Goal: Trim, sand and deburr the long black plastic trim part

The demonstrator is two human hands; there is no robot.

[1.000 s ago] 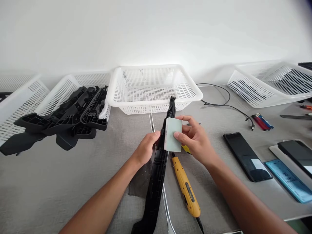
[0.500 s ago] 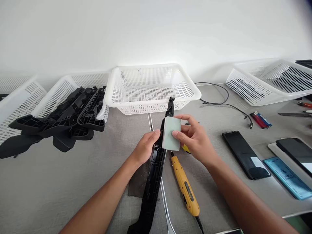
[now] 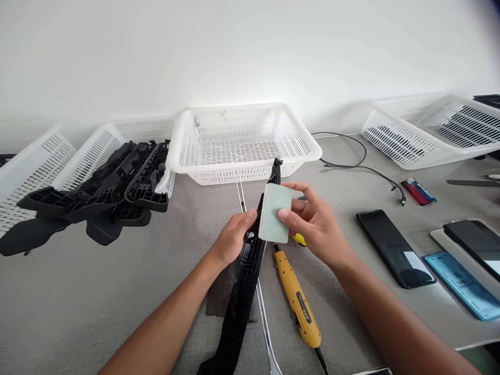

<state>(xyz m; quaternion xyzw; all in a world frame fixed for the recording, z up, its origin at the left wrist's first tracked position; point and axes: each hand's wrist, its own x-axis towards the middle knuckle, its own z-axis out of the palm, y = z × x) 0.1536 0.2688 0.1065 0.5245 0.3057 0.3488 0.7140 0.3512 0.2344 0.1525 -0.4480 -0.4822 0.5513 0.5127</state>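
Observation:
A long black plastic part (image 3: 240,297) runs from the bottom edge up toward the middle white basket (image 3: 250,165). My left hand (image 3: 234,234) is closed round its upper half, thumb on top. My right hand (image 3: 312,221) pinches a flat pale green pad (image 3: 276,213) between thumb and fingers, and the pad lies against the black part, hiding a stretch of it. A yellow corded tool (image 3: 297,299) rests on the table just right of the part. Something yellow (image 3: 300,239) shows partly beneath my right hand.
Black plastic parts (image 3: 105,192) are piled on a white basket (image 3: 101,140) at left. Another basket (image 3: 422,146) stands at back right, near a black cable (image 3: 363,167) and lighters (image 3: 419,191). Phones, one black (image 3: 394,247) and one blue (image 3: 463,284), lie at right.
The pad has tilted slightly and its top edge has shifted a little up and right with my right hand. The black part's lower end has moved slightly left.

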